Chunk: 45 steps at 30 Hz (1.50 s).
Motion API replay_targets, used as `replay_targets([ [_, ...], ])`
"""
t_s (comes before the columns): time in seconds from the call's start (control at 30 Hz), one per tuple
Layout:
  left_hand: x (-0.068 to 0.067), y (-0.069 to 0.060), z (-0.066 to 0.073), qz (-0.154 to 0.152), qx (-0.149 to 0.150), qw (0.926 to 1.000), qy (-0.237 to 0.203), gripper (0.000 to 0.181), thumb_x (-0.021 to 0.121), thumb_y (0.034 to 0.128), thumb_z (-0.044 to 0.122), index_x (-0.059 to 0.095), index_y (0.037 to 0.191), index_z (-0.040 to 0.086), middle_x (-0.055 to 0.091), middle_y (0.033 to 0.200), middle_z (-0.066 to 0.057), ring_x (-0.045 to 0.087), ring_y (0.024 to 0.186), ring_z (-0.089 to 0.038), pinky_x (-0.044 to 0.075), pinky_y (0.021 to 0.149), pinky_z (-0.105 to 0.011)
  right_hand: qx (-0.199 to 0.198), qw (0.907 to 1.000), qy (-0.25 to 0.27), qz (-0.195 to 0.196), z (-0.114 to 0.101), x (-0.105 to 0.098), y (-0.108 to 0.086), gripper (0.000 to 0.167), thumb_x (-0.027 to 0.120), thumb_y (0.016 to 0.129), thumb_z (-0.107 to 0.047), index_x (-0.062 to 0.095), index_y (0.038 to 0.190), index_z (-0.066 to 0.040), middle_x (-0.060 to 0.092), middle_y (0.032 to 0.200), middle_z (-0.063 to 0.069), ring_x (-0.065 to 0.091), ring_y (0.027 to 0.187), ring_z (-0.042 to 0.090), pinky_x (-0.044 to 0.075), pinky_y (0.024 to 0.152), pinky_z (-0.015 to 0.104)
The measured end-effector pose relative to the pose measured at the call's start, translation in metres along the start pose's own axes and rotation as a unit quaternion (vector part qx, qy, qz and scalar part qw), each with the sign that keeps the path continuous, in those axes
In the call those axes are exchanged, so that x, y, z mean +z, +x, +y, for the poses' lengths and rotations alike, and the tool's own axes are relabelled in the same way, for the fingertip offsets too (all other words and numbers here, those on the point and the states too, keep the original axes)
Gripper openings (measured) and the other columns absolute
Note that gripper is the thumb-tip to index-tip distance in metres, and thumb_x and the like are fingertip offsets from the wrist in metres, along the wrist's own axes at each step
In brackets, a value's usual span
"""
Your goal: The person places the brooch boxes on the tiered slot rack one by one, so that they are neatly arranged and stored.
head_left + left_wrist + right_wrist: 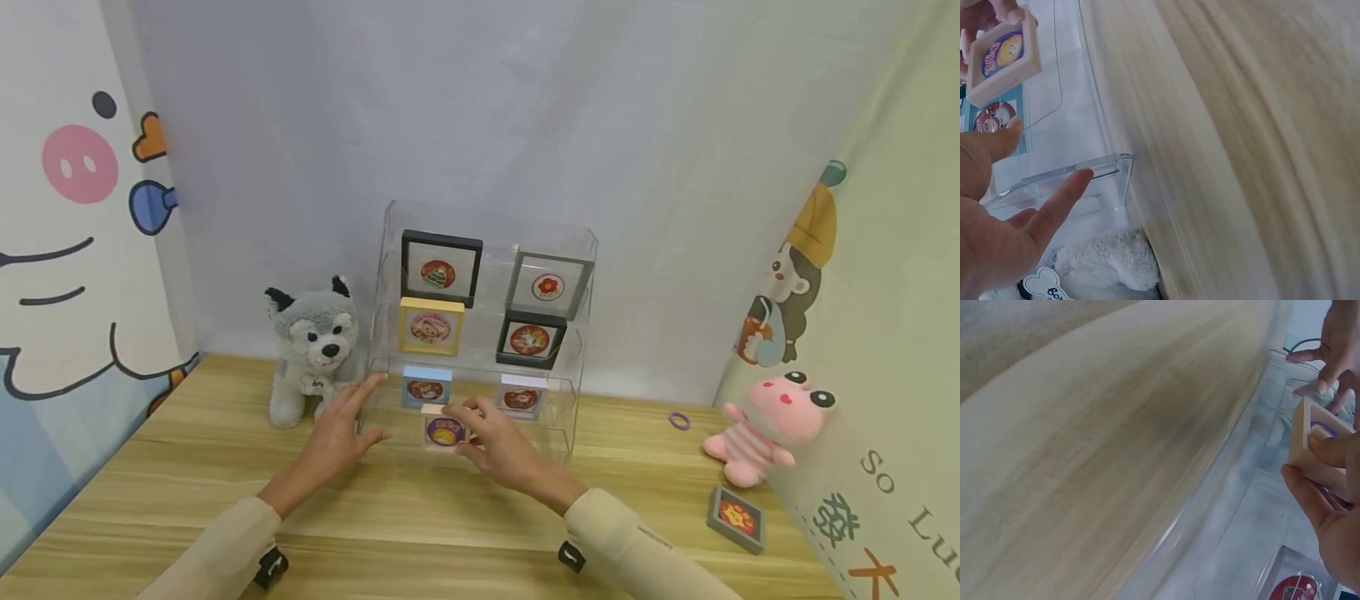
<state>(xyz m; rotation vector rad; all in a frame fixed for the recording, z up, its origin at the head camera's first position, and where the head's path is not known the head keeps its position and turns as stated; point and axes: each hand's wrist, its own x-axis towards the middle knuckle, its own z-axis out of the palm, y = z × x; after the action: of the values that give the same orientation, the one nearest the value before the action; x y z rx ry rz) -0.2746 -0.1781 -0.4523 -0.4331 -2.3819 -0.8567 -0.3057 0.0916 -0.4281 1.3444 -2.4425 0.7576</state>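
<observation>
With thumb and fingers, my right hand [506, 446] pinches a small cream-pink display frame [445, 432] holding a round purple and yellow picture. The frame is at the lowest front part of a clear acrylic tiered stand [495, 218]. My left hand [337, 433] is at the stand's left side, fingers extended and thumb apart, holding nothing. In the left wrist view a fingertip [1082, 178] is at the stand's clear edge; contact is uncertain. Just behind the pinched frame are a light blue frame [426, 374] and a pale lilac frame [522, 382].
Higher tiers hold a yellow frame [432, 305], black frames [442, 239] and a grey frame [553, 256]. A husky plush [311, 350] sits left of the stand. Rightward lie a purple ring [679, 421], a pink frog plush [765, 433] and another grey frame [737, 519].
</observation>
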Motion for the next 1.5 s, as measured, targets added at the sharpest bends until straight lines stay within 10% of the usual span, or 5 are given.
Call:
replay_targets([
  [0.33,-0.006,0.003,0.001,-0.03,-0.006,0.9995,-0.008,0.088,0.089,0.0703,0.007,0.044,0.146,0.01,0.06,0.123,-0.027,0.062,0.099,-0.04,0.053,0.077,-0.055,-0.048,0.9937,-0.101,0.008,-0.001,0.016,0.008,0.049,0.075,0.088,-0.006,0.057,0.133,-0.016,0.055,0.114,0.01,0.061,0.082,0.014,0.052,0.068,0.021],
  [1.0,-0.004,0.002,0.001,-0.021,-0.002,0.9998,-0.003,0.086,0.089,0.0696,0.009,0.047,0.145,0.01,0.062,0.118,-0.025,0.062,0.098,-0.039,0.052,0.076,-0.051,-0.077,0.992,-0.099,0.013,-0.001,0.04,0.016,0.048,0.072,0.087,0.002,0.059,0.129,-0.015,0.055,0.112,0.01,0.058,0.07,0.014,0.049,0.063,0.019],
  [1.5,-0.006,0.001,0.0,-0.025,-0.009,0.9997,-0.003,0.088,0.089,0.0702,0.007,0.044,0.146,0.013,0.061,0.119,-0.026,0.061,0.097,-0.037,0.052,0.076,-0.05,-0.076,0.9957,-0.052,0.015,0.002,0.04,0.012,0.041,0.067,0.089,0.008,0.064,0.126,-0.009,0.06,0.115,0.011,0.065,0.097,0.02,0.054,0.078,0.023],
])
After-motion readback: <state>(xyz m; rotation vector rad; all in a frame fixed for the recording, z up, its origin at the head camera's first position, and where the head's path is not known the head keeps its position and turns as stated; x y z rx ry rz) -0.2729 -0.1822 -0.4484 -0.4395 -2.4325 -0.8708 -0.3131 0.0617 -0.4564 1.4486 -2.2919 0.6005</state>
